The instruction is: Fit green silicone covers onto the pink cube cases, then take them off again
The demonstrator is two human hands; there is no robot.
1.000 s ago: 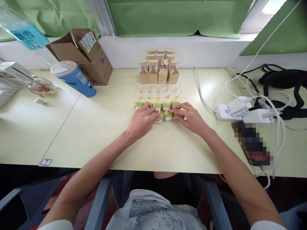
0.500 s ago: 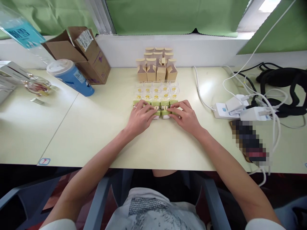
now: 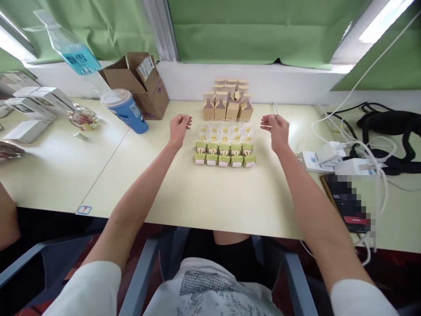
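Note:
Two rows of small green-and-white pieces with cream loops (image 3: 224,160) sit on the table in front of me. Just behind them are clear plastic containers with round yellow stickers (image 3: 225,131). Several small cardboard boxes with raised flaps (image 3: 220,109) stand upright behind those. My left hand (image 3: 179,130) is raised to the left of the rows, empty, its fingers loosely bent and slightly apart. On the other side, my right hand (image 3: 277,131) is held in the same way, with nothing in it. Neither hand touches the pieces.
At left are a blue cup with a white lid (image 3: 126,112), an open carton (image 3: 153,94) and a tilted bottle with a blue label (image 3: 79,59). White power strips (image 3: 314,161), cables and a phone (image 3: 350,206) lie at right. Another person's limb (image 3: 7,217) shows at far left.
Both hands have let go of the green-and-white pieces and moved apart, outward and up to either side. Both full rows now show. The view has shifted left.

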